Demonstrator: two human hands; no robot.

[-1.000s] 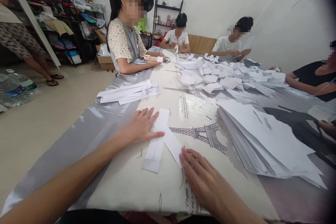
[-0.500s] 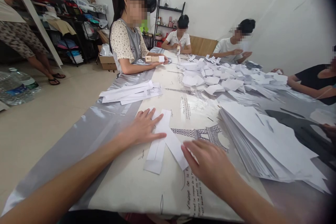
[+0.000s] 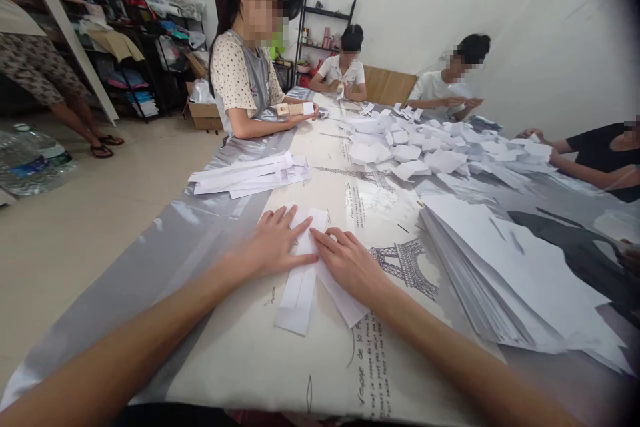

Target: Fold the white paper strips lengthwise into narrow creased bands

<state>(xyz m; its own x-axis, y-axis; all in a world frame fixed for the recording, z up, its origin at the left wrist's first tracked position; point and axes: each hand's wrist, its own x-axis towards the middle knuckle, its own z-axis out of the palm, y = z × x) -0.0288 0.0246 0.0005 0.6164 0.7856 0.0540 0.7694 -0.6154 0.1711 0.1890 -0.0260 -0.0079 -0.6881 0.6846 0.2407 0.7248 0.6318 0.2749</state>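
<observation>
A folded white paper strip (image 3: 299, 290) lies on the printed tablecloth (image 3: 320, 353) in front of me, with a second fold of paper (image 3: 350, 307) angling off to its right. My left hand (image 3: 273, 243) lies flat on the strip's upper left part, fingers spread. My right hand (image 3: 350, 263) presses flat on the paper just right of it, fingertips pointing up and left and almost touching my left fingers. Neither hand grips anything.
A thick fanned stack of white sheets (image 3: 505, 273) lies at my right. A bundle of folded strips (image 3: 250, 177) sits ahead left, a heap of folded pieces (image 3: 425, 147) farther back. Several other people sit around the table; one stands at far left. Water bottles (image 3: 30, 160) stand on the floor.
My right hand has lifted from the table's near right and moved up and left onto the paper beside my left hand. The left hand has stayed in place.
</observation>
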